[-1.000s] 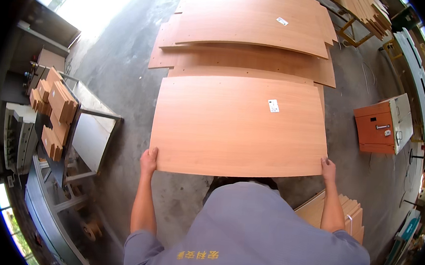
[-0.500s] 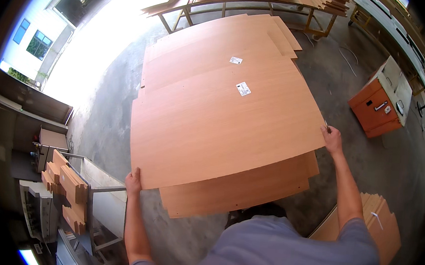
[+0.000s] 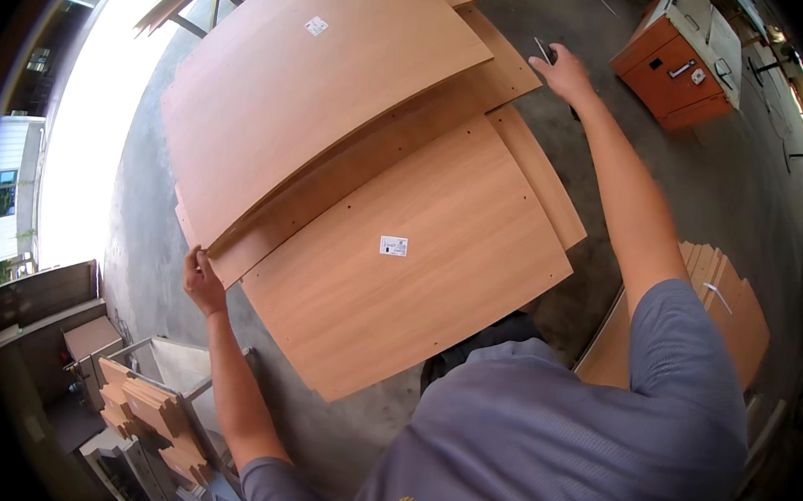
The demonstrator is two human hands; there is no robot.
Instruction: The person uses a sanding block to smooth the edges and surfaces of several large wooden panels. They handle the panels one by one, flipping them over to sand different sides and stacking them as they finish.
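A large wood-coloured panel (image 3: 328,106) lies at the top of a stack, with a small white label on its far part. My left hand (image 3: 202,281) pinches its near left corner; the near edge looks slightly raised above the boards beneath. Nearer to me, a lower panel (image 3: 436,290) shows, with a white label and small drilled holes along its edges. Off the stack's right side is my right hand (image 3: 563,74), closed around a slim dark tool (image 3: 543,51) with a thin grey tip. It does not touch the panel, and the tool's exact kind cannot be made out.
An orange cabinet (image 3: 666,60) with a pale top stands at the far right. More panels (image 3: 728,306) lean in a stack beside my right arm. At the lower left, a metal-framed cart (image 3: 161,364) stands by cut boards (image 3: 153,410). A rack with boards shows at the far left.
The top panel has shifted away and to the left, uncovering more of the labelled panel below. My right hand has left the panel's right corner; my left hand is still at its left corner.
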